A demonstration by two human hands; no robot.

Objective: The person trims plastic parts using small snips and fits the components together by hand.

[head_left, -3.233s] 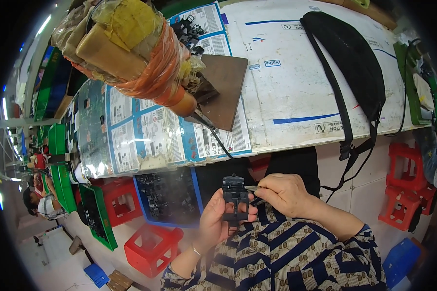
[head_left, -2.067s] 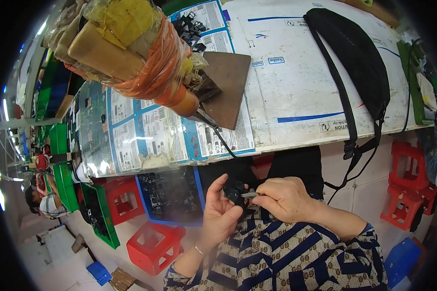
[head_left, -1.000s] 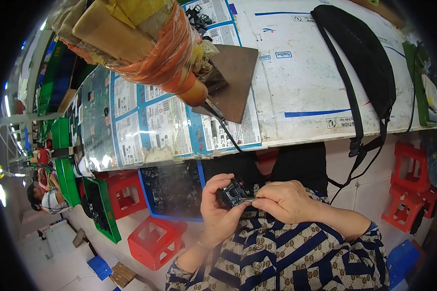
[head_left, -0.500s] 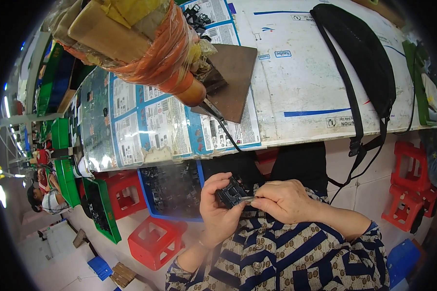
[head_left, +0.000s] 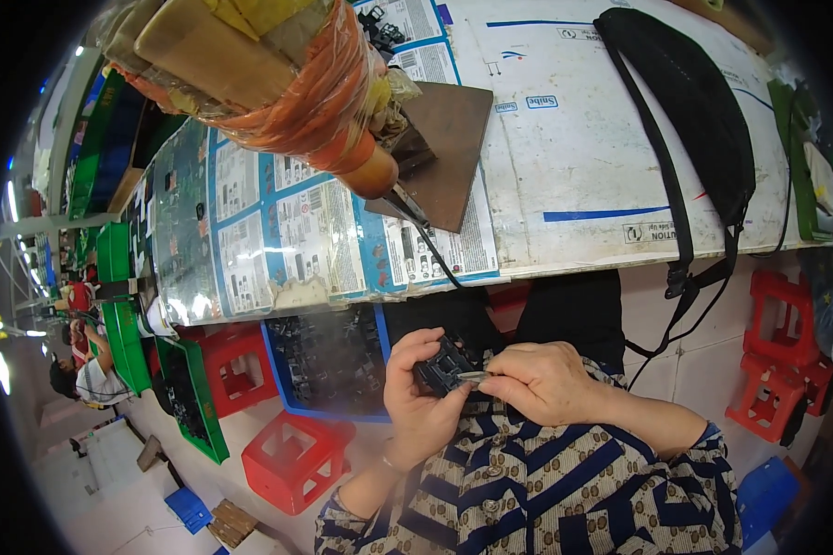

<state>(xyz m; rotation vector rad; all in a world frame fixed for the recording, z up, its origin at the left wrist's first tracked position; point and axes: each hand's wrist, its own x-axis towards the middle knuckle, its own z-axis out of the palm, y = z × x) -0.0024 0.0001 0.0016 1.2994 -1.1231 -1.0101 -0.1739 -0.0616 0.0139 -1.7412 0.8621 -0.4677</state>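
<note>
- The left hand [head_left: 419,393] has its fingers closed around a black plastic part [head_left: 441,368], which sits tilted in front of the patterned shirt [head_left: 500,481], off the near edge of the worktop [head_left: 565,250].
- The right hand [head_left: 541,384] pinches a small, pale, blade-like tool [head_left: 473,376] in its fingers, its left end at the right side of the part; the exact kind of tool is too small to tell.
- Left of the hands, a blue tray [head_left: 329,416] holds many dark pieces, with 1 red stool [head_left: 268,460] just on its near side.
- Farther left is a green tray [head_left: 217,421] of dark pieces, and beyond it a person [head_left: 97,381].
- Toward the worktop's left, a bundle [head_left: 268,92] wrapped in orange and clear plastic stands beside a brown board [head_left: 458,153].
- On the worktop's right lies a black bag [head_left: 685,106] with its strap hanging off the near edge.
</note>
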